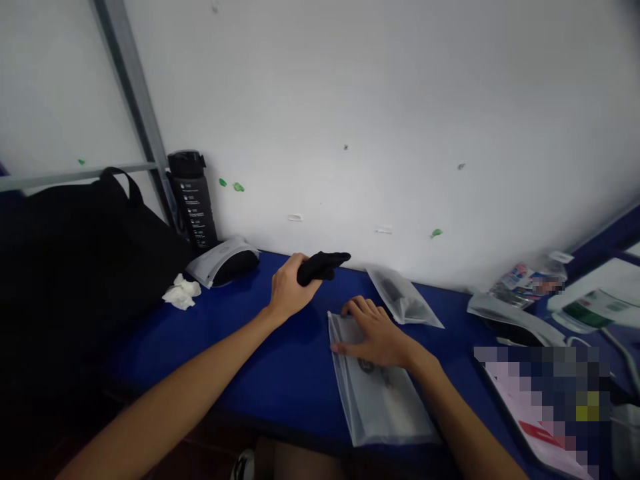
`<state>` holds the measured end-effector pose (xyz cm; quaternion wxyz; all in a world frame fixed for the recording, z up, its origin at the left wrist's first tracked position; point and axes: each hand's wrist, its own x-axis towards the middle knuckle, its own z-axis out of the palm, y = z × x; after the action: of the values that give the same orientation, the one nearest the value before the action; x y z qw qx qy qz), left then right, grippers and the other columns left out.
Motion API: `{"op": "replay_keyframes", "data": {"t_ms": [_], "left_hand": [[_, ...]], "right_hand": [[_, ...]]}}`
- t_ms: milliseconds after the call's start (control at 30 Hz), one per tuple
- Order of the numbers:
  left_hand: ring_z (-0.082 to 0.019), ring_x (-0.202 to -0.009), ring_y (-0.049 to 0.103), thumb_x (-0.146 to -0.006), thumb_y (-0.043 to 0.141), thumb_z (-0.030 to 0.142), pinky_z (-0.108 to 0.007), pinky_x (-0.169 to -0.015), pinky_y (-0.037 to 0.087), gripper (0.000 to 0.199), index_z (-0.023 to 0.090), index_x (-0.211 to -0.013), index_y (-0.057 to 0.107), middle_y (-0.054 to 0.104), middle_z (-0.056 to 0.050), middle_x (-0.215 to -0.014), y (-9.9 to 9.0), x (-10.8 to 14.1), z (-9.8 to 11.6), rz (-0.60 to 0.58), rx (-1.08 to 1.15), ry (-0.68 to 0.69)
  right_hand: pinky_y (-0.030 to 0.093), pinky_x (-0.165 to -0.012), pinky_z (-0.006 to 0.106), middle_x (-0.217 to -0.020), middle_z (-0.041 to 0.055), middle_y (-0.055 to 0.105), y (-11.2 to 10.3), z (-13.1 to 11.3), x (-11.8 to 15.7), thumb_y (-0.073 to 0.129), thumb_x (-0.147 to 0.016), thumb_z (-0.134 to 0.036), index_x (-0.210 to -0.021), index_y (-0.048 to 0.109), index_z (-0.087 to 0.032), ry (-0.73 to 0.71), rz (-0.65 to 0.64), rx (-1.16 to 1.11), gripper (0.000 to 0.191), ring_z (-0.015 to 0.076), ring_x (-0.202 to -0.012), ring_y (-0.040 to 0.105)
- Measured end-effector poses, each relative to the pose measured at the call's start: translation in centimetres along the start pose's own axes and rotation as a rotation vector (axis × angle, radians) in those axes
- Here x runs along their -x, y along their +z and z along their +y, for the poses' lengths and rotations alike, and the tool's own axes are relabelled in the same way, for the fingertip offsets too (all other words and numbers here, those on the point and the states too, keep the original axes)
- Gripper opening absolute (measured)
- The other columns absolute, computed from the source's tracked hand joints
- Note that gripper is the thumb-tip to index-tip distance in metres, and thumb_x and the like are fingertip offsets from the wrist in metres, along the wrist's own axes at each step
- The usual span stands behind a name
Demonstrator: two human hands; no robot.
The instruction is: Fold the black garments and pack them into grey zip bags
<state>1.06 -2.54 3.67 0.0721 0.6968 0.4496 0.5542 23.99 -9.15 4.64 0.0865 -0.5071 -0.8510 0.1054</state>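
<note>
My left hand (291, 291) is closed round a folded black cloth-like item (323, 266), held above the blue table (250, 360). To its right, my right hand (376, 333) rests on a frosted clear zip pouch (387, 407), its fingers spread across the upper end near the pouch's opening. The pouch lies flat on the table and reaches the front edge. Just beyond my right hand lies another frosted pouch (405, 300) with something dark inside.
A black bag (85, 267) fills the left side. Near it are a dark bottle (195, 203), a pouch with black contents (225, 261) and crumpled tissue (181, 292). Plastic bottles (533, 280), another pouch (515, 321) and a partly pixelated flat object (540, 413) lie right. A white wall (320, 120) stands behind.
</note>
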Motion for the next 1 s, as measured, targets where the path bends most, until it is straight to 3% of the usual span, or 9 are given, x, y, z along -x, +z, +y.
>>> {"op": "replay_keyframes", "data": {"t_ms": [67,167,267,333,433,600,767,1000], "left_hand": [[-0.021,-0.086,0.070,-0.083,0.072,0.027,-0.031,-0.073,0.049,0.017,0.023,-0.095,0.061,0.071,0.000,-0.090,0.1,0.1,-0.1,-0.019,-0.007,0.019],[-0.021,-0.087,0.071,-0.084,0.072,0.027,-0.031,-0.074,0.051,0.016,0.024,-0.095,0.061,0.072,0.000,-0.092,0.2,0.1,-0.2,-0.043,-0.017,0.032],[-0.022,-0.090,0.072,-0.085,0.072,0.027,-0.032,-0.076,0.052,0.016,0.024,-0.097,0.062,0.073,-0.001,-0.095,0.2,0.1,-0.2,-0.059,-0.023,0.015],[-0.023,-0.093,0.073,-0.085,0.072,0.027,-0.033,-0.076,0.052,0.016,0.024,-0.098,0.063,0.074,-0.001,-0.098,0.2,0.1,-0.1,-0.072,-0.029,-0.005],[-0.025,-0.094,0.073,-0.084,0.072,0.024,-0.034,-0.076,0.053,0.020,0.026,-0.102,0.064,0.076,0.000,-0.100,0.2,0.1,0.0,-0.106,-0.026,-0.040],[-0.026,-0.093,0.074,-0.082,0.072,0.022,-0.035,-0.077,0.054,0.025,0.027,-0.106,0.065,0.077,-0.001,-0.100,0.3,0.2,0.1,-0.148,0.008,-0.034],[-0.026,-0.092,0.074,-0.082,0.072,0.022,-0.035,-0.077,0.054,0.025,0.026,-0.106,0.066,0.077,-0.002,-0.101,0.3,0.4,0.1,-0.166,0.014,-0.013],[-0.026,-0.093,0.074,-0.082,0.071,0.023,-0.035,-0.078,0.055,0.024,0.027,-0.106,0.066,0.078,-0.002,-0.101,0.2,0.4,-0.1,-0.159,0.025,-0.006]], "right_hand": [[0.051,-0.100,0.056,-0.126,0.0119,0.060,-0.3,0.0,0.2,0.066,-0.083,-0.081,-0.120,0.063,-0.026,0.018,-0.048,-0.006,0.066,0.0348,-0.115,0.061],[0.046,-0.109,0.062,-0.147,0.0150,0.056,0.0,-0.6,1.2,0.063,-0.086,-0.082,-0.139,0.059,-0.029,0.034,-0.079,-0.031,0.075,0.0404,-0.134,0.055],[0.032,-0.123,0.066,-0.173,0.0116,0.032,1.8,-1.6,3.1,0.044,-0.100,-0.075,-0.165,0.036,-0.034,0.061,-0.107,-0.063,0.077,0.0420,-0.159,0.027],[0.020,-0.129,0.068,-0.179,0.0053,0.017,3.2,-2.1,4.7,0.040,-0.104,-0.070,-0.171,0.017,-0.038,0.060,-0.103,-0.066,0.078,0.0401,-0.164,0.008],[0.010,-0.130,0.070,-0.179,-0.0025,0.007,4.4,-1.8,6.9,0.034,-0.109,-0.061,-0.170,0.003,-0.044,0.043,-0.054,-0.058,0.071,0.0365,-0.164,-0.002],[0.008,-0.131,0.068,-0.178,-0.0067,0.016,3.9,1.4,8.5,0.019,-0.114,-0.049,-0.169,0.014,-0.048,0.048,-0.011,-0.053,0.056,0.0301,-0.165,0.004],[0.011,-0.128,0.073,-0.177,-0.0018,0.019,3.1,3.9,8.3,0.035,-0.111,-0.057,-0.168,0.021,-0.047,0.070,0.006,0.035,0.060,0.0354,-0.164,0.010],[0.018,-0.121,0.082,-0.174,0.0009,0.032,3.0,2.7,7.1,0.040,-0.107,-0.064,-0.166,0.027,-0.051,0.141,-0.002,0.107,0.062,0.0421,-0.163,0.012]]}}
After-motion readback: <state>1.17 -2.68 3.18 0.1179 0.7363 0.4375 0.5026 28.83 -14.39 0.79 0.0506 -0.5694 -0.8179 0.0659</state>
